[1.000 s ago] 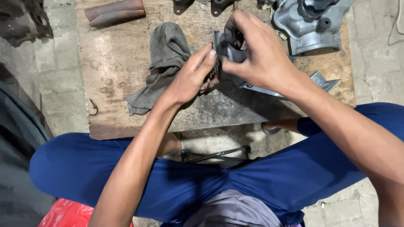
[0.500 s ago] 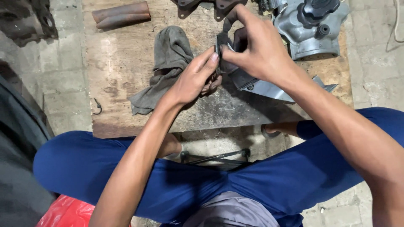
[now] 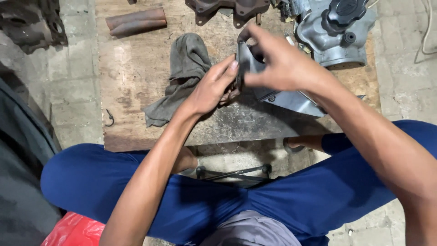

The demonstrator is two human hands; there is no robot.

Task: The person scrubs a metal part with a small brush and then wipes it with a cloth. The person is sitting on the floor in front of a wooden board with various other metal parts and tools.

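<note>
A grey metal bracket part (image 3: 277,95) rests on a worn wooden board (image 3: 136,82). My right hand (image 3: 282,64) grips its upright upper end from above. My left hand (image 3: 211,89) presses its fingertips against the left edge of the same part; what lies under its palm is hidden. A crumpled grey rag (image 3: 184,75) lies just left of my left hand on the board.
A grey cast engine housing with a black cap (image 3: 334,32) stands at the board's far right. A rusty flanged part (image 3: 230,9) and a rusty tube (image 3: 136,20) lie at the back. A small hook (image 3: 109,119) hangs at the left edge. A dark metal piece (image 3: 29,23) lies on the paved floor.
Both hands stay on the bracket; the right hand's grip has shifted slightly around its upper end. The view has drifted a little.
</note>
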